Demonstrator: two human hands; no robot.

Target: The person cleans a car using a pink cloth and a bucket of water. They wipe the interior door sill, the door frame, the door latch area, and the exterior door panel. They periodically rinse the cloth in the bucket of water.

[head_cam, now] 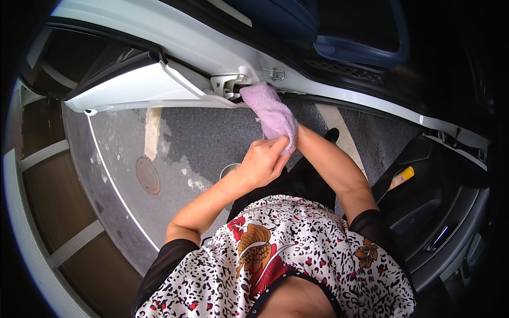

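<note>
A pink terry cloth (pixel 267 105) is wrapped over my right hand, which is hidden inside it; only the wrist and forearm show. The cloth's far end touches the metal hinge area (pixel 230 85) of a white car door (pixel 137 89) on the left, by the door pillar. With its thumb and fingers, my left hand (pixel 264 161) pinches the near end of the cloth close to my right wrist. How the fingers under the cloth are held cannot be seen. Just right of the cloth's far end, a metal striker loop (pixel 274 74) sits on the white pillar.
On the right stands an open car door with a black inner panel (pixel 415 210); a yellow-capped bottle (pixel 401 178) lies in its pocket. A blue seat (pixel 358 49) is inside the car. Below are a round metal cover (pixel 147 175) in the pavement and a partly hidden bucket rim (pixel 227 169).
</note>
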